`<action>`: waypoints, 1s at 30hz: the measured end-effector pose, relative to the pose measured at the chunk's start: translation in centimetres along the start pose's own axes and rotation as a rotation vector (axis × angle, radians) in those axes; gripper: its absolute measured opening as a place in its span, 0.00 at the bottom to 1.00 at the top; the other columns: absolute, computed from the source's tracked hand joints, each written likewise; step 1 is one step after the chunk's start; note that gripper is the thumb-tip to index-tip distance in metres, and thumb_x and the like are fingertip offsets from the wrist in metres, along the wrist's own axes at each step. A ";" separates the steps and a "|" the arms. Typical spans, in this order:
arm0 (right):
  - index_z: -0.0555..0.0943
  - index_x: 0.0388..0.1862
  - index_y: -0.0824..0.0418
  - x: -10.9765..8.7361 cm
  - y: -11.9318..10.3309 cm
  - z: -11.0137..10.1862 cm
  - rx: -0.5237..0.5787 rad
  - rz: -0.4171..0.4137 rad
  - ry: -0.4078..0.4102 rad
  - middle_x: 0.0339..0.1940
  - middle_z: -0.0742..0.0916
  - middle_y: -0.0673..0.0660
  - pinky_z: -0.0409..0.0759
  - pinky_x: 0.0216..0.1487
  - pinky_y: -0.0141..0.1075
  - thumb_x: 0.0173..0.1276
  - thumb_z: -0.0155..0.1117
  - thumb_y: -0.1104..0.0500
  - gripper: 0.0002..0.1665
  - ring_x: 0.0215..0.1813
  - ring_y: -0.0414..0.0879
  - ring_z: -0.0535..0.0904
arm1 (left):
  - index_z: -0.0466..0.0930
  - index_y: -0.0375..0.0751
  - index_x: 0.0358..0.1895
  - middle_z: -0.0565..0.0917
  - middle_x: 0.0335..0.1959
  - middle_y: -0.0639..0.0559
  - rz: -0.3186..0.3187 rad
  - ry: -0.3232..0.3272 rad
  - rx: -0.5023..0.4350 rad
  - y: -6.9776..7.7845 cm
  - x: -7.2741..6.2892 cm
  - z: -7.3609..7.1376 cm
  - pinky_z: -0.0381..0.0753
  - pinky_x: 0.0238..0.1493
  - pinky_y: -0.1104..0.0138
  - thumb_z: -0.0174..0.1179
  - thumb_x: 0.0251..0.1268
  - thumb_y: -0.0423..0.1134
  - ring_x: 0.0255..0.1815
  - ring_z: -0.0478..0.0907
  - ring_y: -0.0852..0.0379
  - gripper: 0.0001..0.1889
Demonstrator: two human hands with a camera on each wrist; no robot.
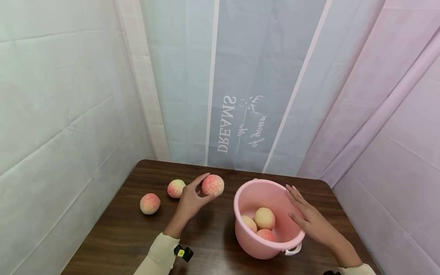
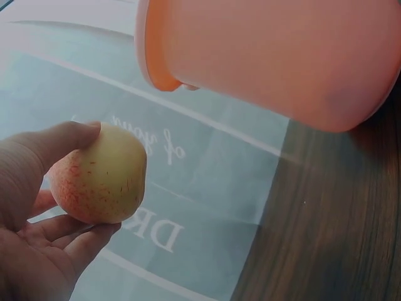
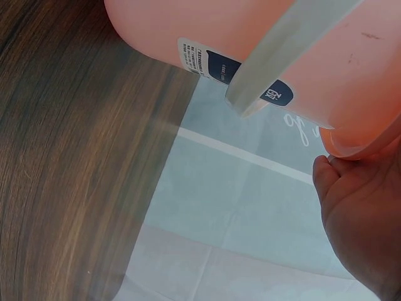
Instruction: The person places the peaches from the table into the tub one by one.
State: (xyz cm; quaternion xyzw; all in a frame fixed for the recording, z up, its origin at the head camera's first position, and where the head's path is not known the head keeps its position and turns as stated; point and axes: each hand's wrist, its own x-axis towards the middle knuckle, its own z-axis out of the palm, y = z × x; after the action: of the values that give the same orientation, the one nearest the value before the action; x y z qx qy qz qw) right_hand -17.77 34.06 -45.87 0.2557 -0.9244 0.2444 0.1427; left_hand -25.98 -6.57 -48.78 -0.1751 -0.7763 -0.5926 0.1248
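My left hand holds a peach between thumb and fingers above the table, left of a pink bucket. The left wrist view shows the same peach with a yellowish side and red speckles. Inside the bucket lie a pale yellow peach, a second, partly hidden one and a redder one. My right hand rests on the bucket's right rim, fingers fairly straight and thumb over the inside. In the right wrist view the hand touches the rim.
Two more peaches, one red and cream and one red and yellow-green, lie on the dark wooden table at left. The bucket's white handle hangs at its side. A curtain with printed lettering hangs behind the table.
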 end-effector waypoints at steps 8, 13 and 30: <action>0.63 0.78 0.68 0.0 -0.1 0.0 0.001 0.004 -0.002 0.83 0.58 0.56 0.43 0.69 0.14 0.73 0.63 0.62 0.38 0.83 0.34 0.39 | 0.76 0.56 0.69 0.79 0.66 0.56 0.019 -0.010 -0.002 0.9 -0.1 0.2 0.80 0.60 0.57 0.80 0.52 0.42 0.67 0.75 0.57 0.38; 0.63 0.78 0.68 0.0 -0.1 0.0 0.001 0.002 0.000 0.83 0.58 0.56 0.42 0.69 0.15 0.73 0.63 0.62 0.38 0.83 0.35 0.39 | 0.76 0.58 0.68 0.80 0.65 0.56 0.038 -0.018 -0.007 1.4 -0.1 0.3 0.81 0.59 0.56 0.80 0.52 0.44 0.66 0.76 0.58 0.37; 0.63 0.78 0.68 -0.1 -0.2 -0.1 0.002 0.012 -0.002 0.84 0.58 0.56 0.42 0.69 0.14 0.74 0.62 0.61 0.37 0.82 0.34 0.39 | 0.77 0.56 0.68 0.81 0.63 0.58 0.078 -0.032 -0.006 2.6 -0.2 1.1 0.83 0.55 0.61 0.80 0.51 0.47 0.62 0.79 0.58 0.37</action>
State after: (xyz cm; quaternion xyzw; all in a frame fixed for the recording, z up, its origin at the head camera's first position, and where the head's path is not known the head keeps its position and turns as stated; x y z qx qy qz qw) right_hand -17.59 33.95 -45.74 0.2506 -0.9258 0.2459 0.1400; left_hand -24.73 -4.92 -46.91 -0.2153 -0.7691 -0.5865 0.1348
